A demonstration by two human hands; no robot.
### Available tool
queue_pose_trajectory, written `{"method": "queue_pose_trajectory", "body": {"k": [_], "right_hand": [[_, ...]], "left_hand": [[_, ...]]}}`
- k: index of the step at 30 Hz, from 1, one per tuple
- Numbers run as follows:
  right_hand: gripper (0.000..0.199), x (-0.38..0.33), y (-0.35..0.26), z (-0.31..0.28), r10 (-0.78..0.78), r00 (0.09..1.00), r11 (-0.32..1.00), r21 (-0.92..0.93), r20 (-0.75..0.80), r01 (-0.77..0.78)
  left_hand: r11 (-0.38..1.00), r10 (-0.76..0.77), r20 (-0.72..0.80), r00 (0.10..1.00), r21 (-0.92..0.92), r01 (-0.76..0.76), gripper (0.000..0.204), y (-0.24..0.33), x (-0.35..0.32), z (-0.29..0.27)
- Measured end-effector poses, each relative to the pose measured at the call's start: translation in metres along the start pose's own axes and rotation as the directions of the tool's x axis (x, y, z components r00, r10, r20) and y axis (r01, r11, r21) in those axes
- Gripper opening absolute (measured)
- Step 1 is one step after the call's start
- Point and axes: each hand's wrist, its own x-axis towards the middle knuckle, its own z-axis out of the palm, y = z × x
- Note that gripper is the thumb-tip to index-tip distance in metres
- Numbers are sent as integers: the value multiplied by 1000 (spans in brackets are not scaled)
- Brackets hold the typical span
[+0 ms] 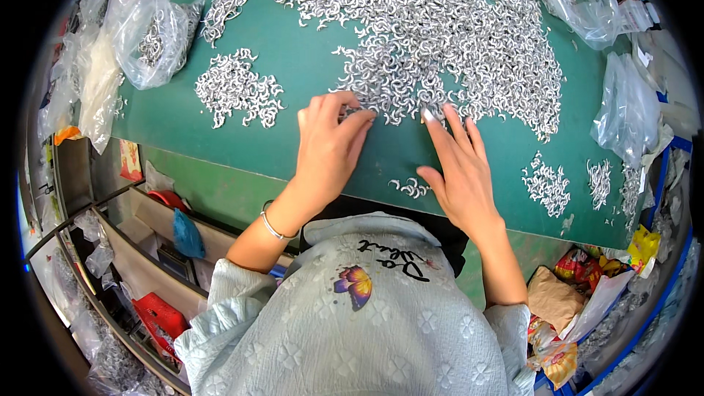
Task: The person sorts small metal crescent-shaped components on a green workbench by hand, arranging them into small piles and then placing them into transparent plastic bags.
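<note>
A large spread of small curved silver metal pieces (440, 37) covers the far middle and right of a green tabletop (293, 154). At the near left edge of that spread is my left hand (330, 139). Its thumb and forefinger are closed in a pinch, with small curved metal pieces showing at the fingers. My right hand (463, 176) is open, its fingers apart and pointing away from me. Its fingertips are at the near edge of the spread. Just left of its thumb lies a little group of the same pieces (409, 188).
Separate heaps lie at left (238, 88), far left (226, 11) and right (546, 183). Clear plastic bags stand at the left (154, 40) and right (579, 0). Below the table's left edge is an open drawer-like compartment (147, 227); packets (561, 297) sit at lower right.
</note>
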Motion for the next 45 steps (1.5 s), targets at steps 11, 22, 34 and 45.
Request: {"method": "queue_pose_trajectory", "body": {"k": [11,22,34,45], "right_hand": [[66,-54,22,-20,123,982,988,-70,-145,-134],[72,-58,11,-28,117,990,989,-99,73,-110],[80,-61,17,-27,155,988,985,-73,-10,-155],[79,-53,21,-20,145,982,984,-84,-118,-155]], "left_hand": [[995,21,42,999,-99,-17,29,14,-6,0],[998,9,47,999,-55,-6,27,25,-6,3],[994,87,68,994,-77,-82,29,35,-3,15],[987,163,127,978,-13,-163,34,54,9,24]]}}
